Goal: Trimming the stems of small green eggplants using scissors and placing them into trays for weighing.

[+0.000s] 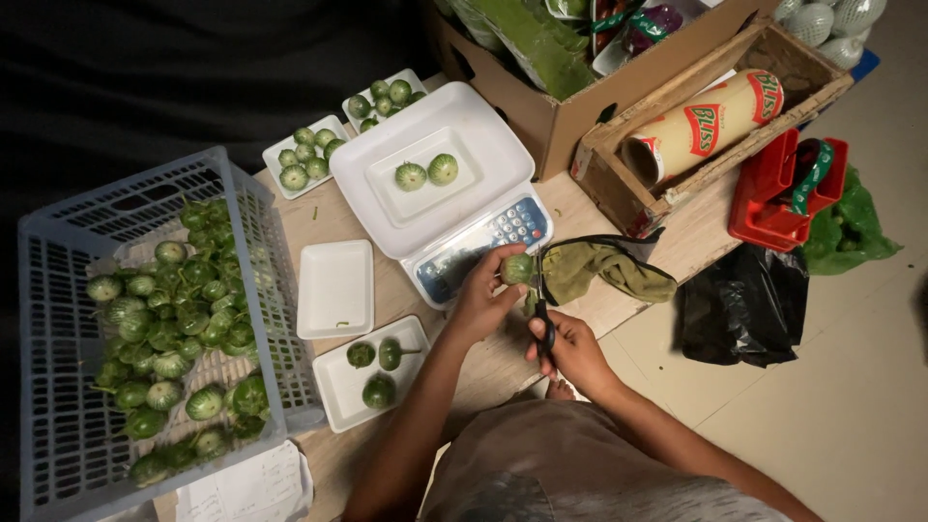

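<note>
My left hand (pixel 483 298) holds a small round green eggplant (pixel 517 269) just in front of the white weighing scale (pixel 440 179). My right hand (pixel 572 348) grips black-handled scissors (pixel 544 314), whose blades point up toward the eggplant's stem end. Two green eggplants (pixel 426 173) lie in a white foam tray on the scale's platform. Near my left forearm a white foam tray (pixel 340 387) holds three eggplants, one with a stem. An empty white foam tray (pixel 334 288) lies beside it.
A grey plastic crate (pixel 58 387) of several green eggplants stands at the left. Two filled foam trays (pixel 290 179) sit behind the scale. A cardboard box (pixel 551 116), a wooden box with a film roll (pixel 701 121), a red holder (pixel 773 193) and black bags (pixel 739 304) are at the right.
</note>
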